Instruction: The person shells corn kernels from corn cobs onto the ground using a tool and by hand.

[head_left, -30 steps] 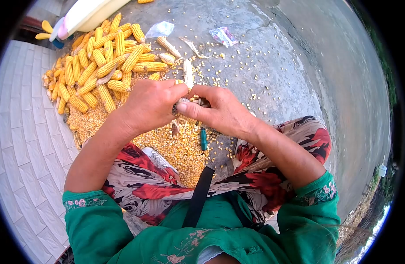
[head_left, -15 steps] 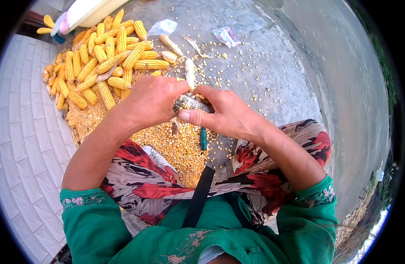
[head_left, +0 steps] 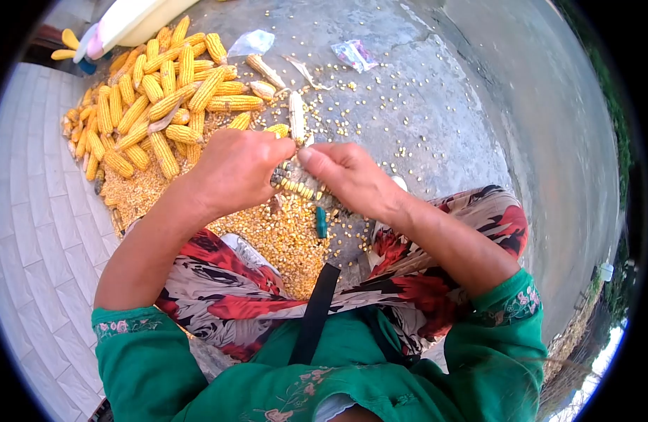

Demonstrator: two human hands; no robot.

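Observation:
My left hand (head_left: pixel 241 169) is closed around the left end of a partly shelled corn cob (head_left: pixel 296 186), which has dark, discoloured kernels at that end and a row of yellow ones along its side. My right hand (head_left: pixel 355 176) grips the cob's other end, its thumb bent over the top; the fingers underneath are hidden. Loose corn kernels (head_left: pixel 285 257) lie heaped on the ground below both hands. Among them, just under the cob, is a green handle (head_left: pixel 321 222); the rest of that tool is hidden. Beyond my hands lies a stripped whitish cob (head_left: pixel 296 116).
A pile of yellow corn ears (head_left: pixel 162 98) lies at the upper left beside pale wall tiles (head_left: pixel 42 197). Two plastic wrappers (head_left: pixel 252 43) and scattered kernels are on the concrete floor (head_left: pixel 436 105). A pale basin (head_left: pixel 137 21) stands behind the pile.
The cob has turned, so a row of yellow kernels now faces me. My right thumb has moved up from the cob's near side to its top.

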